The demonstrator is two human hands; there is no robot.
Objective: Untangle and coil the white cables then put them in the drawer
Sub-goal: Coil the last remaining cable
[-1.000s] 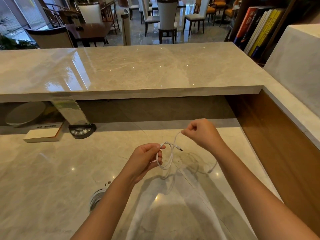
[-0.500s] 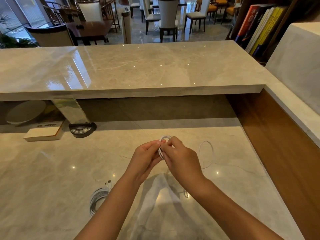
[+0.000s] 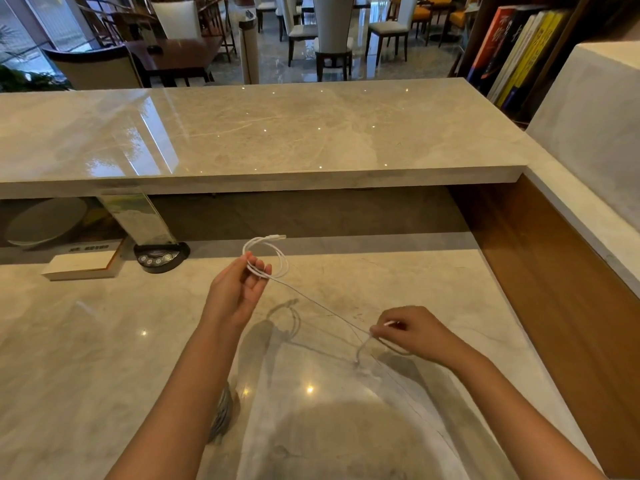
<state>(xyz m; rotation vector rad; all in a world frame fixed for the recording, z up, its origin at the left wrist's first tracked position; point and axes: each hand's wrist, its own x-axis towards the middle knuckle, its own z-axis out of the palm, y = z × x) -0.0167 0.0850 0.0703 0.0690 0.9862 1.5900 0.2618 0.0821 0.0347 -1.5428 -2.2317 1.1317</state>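
Note:
My left hand (image 3: 239,289) holds a small loop of a white cable (image 3: 277,256) above the marble desk, the fingers curled round the loop and one plug sticking out at the top. From the loop the cable runs taut down to the right into my right hand (image 3: 412,332), which pinches it low over the desk; a short tail droops below that hand. A second white cable, coiled (image 3: 221,410), lies on the desk, partly hidden behind my left forearm. No drawer is in view.
A raised marble counter (image 3: 277,133) overhangs the desk's far side. Under it stand a black button device (image 3: 160,257), a clear sign stand (image 3: 140,216) and a white book (image 3: 83,266). A wooden side panel (image 3: 554,271) bounds the right.
My hands were together at the loop half a second ago. Now my right hand has slid down and right along the cable, drawing it taut, and my left hand has risen a little.

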